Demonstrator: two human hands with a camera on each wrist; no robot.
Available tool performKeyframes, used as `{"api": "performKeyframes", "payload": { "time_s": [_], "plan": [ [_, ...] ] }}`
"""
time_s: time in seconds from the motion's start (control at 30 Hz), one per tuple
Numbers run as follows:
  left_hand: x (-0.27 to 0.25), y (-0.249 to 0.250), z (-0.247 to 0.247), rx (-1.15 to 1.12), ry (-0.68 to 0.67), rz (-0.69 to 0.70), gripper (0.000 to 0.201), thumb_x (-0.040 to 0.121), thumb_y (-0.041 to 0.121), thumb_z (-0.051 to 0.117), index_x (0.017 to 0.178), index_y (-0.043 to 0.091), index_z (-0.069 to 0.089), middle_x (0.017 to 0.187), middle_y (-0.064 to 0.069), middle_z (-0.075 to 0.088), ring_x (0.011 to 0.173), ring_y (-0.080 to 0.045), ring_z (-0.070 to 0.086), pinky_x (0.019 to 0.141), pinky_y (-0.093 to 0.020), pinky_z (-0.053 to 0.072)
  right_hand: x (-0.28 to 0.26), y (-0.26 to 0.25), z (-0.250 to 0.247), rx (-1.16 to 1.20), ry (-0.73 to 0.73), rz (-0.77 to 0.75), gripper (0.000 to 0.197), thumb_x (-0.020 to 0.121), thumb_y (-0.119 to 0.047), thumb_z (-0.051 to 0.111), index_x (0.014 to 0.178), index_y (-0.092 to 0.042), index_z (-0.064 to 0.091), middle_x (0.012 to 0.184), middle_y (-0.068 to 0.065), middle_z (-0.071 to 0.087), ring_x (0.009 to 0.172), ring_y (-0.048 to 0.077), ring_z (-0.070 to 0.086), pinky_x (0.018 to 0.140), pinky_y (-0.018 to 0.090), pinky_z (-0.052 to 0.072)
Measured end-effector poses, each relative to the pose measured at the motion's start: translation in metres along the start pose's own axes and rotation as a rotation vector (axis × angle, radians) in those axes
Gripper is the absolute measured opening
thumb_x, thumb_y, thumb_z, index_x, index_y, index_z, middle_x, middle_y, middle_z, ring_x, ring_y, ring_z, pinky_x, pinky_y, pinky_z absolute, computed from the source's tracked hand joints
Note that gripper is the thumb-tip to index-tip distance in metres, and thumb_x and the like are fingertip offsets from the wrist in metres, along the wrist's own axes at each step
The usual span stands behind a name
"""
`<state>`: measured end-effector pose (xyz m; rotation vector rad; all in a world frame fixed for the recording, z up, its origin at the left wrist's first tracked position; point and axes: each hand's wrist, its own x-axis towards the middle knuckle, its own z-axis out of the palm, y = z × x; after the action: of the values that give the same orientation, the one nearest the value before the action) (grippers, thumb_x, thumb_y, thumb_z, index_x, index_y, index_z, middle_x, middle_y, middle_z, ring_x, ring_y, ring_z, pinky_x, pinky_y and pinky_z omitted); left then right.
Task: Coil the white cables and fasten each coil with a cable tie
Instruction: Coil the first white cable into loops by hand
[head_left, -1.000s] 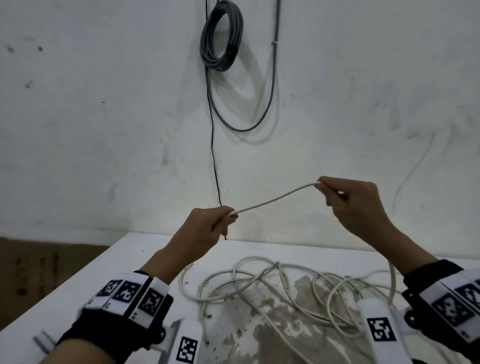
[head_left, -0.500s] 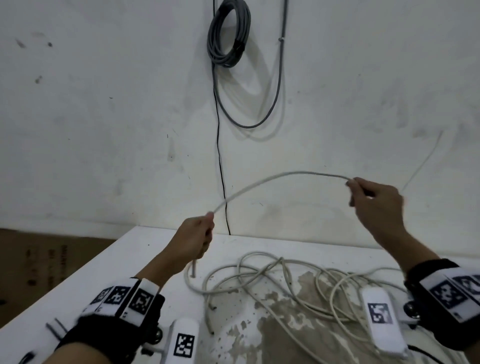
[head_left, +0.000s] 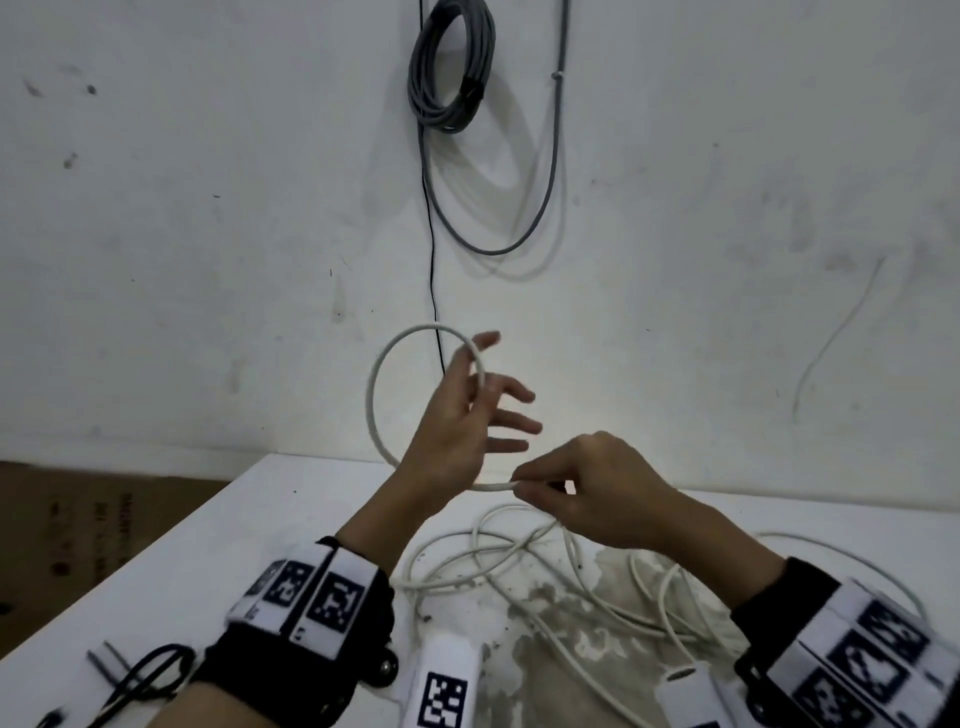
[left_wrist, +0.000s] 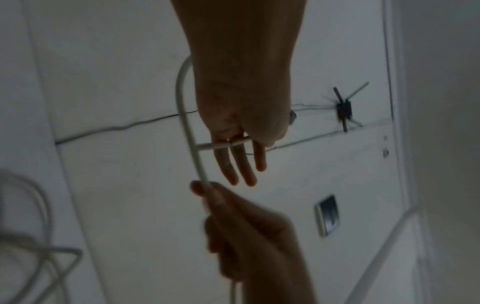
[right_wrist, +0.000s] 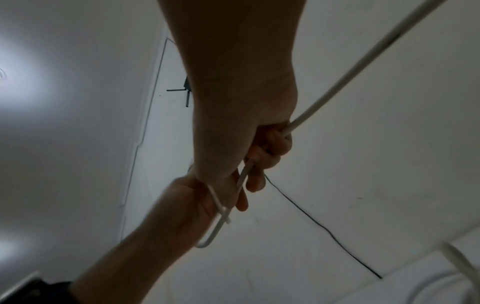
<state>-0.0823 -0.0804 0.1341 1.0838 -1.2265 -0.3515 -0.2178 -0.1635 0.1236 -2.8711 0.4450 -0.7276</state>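
A white cable (head_left: 370, 395) stands in the air as one round loop above the table. My left hand (head_left: 480, 374) pinches the cable's end between thumb and forefinger at the loop's right side; its other fingers are spread straight. The left wrist view shows that hand (left_wrist: 233, 142) with the end (left_wrist: 221, 145) across its fingers. My right hand (head_left: 519, 486) pinches the cable at the loop's bottom, just under the left hand, fingers curled round it (right_wrist: 259, 162). The remaining cable lies in a loose tangle (head_left: 519, 564) on the white table (head_left: 218, 540). Thin black ties (head_left: 148, 673) lie at the near left.
A grey cable coil (head_left: 449, 67) hangs on the wall behind, with a thin black wire (head_left: 431, 249) running down from it. The table's left edge drops to brown cardboard (head_left: 78, 519). A worn patch (head_left: 561, 639) marks the tabletop under the tangle.
The hands were apart with a cable span arched between them. They have come together, bending the span into a closed loop; the left hand rose and spread its fingers.
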Motion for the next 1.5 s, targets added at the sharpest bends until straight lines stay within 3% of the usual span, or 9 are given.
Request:
{"api": "performKeyframes", "payload": {
  "time_s": [0.27,0.4,0.57,0.7,0.8,0.97,1.13,1.23,1.5],
  "plan": [
    [-0.008,-0.015,-0.005,0.684,-0.294,-0.07,0.037,0.1,0.017,0.031,0.134,0.032,0.034,0.088,0.008,0.064,0.065,-0.022,0.069,0.064,-0.028,0.054,-0.001,-0.003,-0.023,-0.168,-0.152,-0.011,0.026,0.086,-0.032,0.055,0.063,-0.028,0.067,0.051,-0.005,0.05,0.052,0.015,0.042,0.06,0.027,0.039],
    [-0.012,-0.013,-0.01,0.845,-0.341,-0.107,0.029,0.099,0.02,0.032,0.128,0.025,0.034,0.092,0.002,0.064,0.06,-0.021,0.067,0.071,-0.044,0.057,-0.003,0.009,-0.03,-0.165,-0.174,0.064,0.023,0.085,-0.032,0.058,0.067,-0.022,0.066,0.044,-0.007,0.048,0.048,0.014,0.04,0.059,0.027,0.04],
    [-0.015,-0.011,-0.019,0.963,-0.371,-0.169,0.028,0.1,0.027,0.033,0.114,0.006,0.045,0.089,-0.014,0.061,0.078,-0.032,0.059,0.072,-0.039,0.049,-0.002,0.019,-0.039,-0.216,-0.13,0.079,0.019,0.088,-0.035,0.057,0.079,-0.027,0.072,0.056,-0.005,0.058,0.053,0.012,0.046,0.065,0.028,0.045],
    [-0.022,0.005,-0.013,0.353,-0.536,-0.465,0.069,0.094,0.058,0.021,0.076,0.004,0.062,0.049,0.0,0.03,0.039,-0.009,0.026,0.039,-0.018,0.026,0.004,0.02,-0.029,-0.233,0.016,-0.034,0.024,0.093,-0.034,0.052,0.114,-0.035,0.064,0.089,-0.012,0.067,0.069,0.004,0.049,0.07,0.027,0.043],
    [-0.019,0.01,-0.02,-0.167,-0.54,-0.556,0.047,0.09,0.044,0.045,0.053,0.016,0.048,0.04,0.008,0.021,0.031,-0.004,0.014,0.034,-0.011,0.015,0.004,0.019,-0.02,0.249,0.026,-0.045,0.028,0.095,-0.016,0.049,0.116,-0.025,0.065,0.096,-0.011,0.066,0.07,-0.002,0.053,0.069,0.019,0.044],
    [-0.013,0.001,-0.029,-1.108,-0.675,-0.626,0.034,0.099,0.024,0.038,0.078,0.002,0.053,0.043,0.002,0.017,0.033,-0.008,0.013,0.038,-0.022,0.012,-0.003,-0.003,-0.012,0.824,-0.073,0.002,0.024,0.093,-0.021,0.052,0.114,-0.016,0.063,0.084,0.007,0.071,0.06,0.016,0.057,0.052,0.022,0.041],
    [-0.011,-0.009,-0.025,-0.978,-0.393,-0.519,0.022,0.079,0.023,0.07,0.079,0.003,0.062,0.045,0.004,0.031,0.039,-0.01,0.04,0.041,-0.02,0.039,0.003,-0.008,-0.01,1.02,0.181,0.148,0.018,0.095,-0.011,0.049,0.093,-0.002,0.065,0.053,0.002,0.054,0.042,0.016,0.048,0.044,0.024,0.041],
    [-0.015,-0.01,-0.02,-0.95,-0.159,-0.497,0.028,0.081,0.033,0.06,0.072,0.006,0.063,0.042,0.005,0.038,0.052,-0.012,0.052,0.055,-0.024,0.05,0.004,-0.004,-0.011,1.021,0.302,0.196,0.017,0.095,-0.011,0.051,0.09,-0.006,0.066,0.054,0.004,0.055,0.043,0.018,0.051,0.044,0.025,0.043],
    [-0.018,-0.009,-0.013,-0.752,-0.135,-0.503,0.027,0.087,0.037,0.045,0.073,0.014,0.051,0.043,0.009,0.026,0.027,0.001,0.022,0.034,-0.015,0.019,0.004,-0.01,-0.01,1.049,0.218,0.332,0.045,0.099,-0.038,0.038,0.082,-0.008,0.068,0.052,0.002,0.055,0.038,0.01,0.035,0.038,0.018,0.026]
  ]
}}
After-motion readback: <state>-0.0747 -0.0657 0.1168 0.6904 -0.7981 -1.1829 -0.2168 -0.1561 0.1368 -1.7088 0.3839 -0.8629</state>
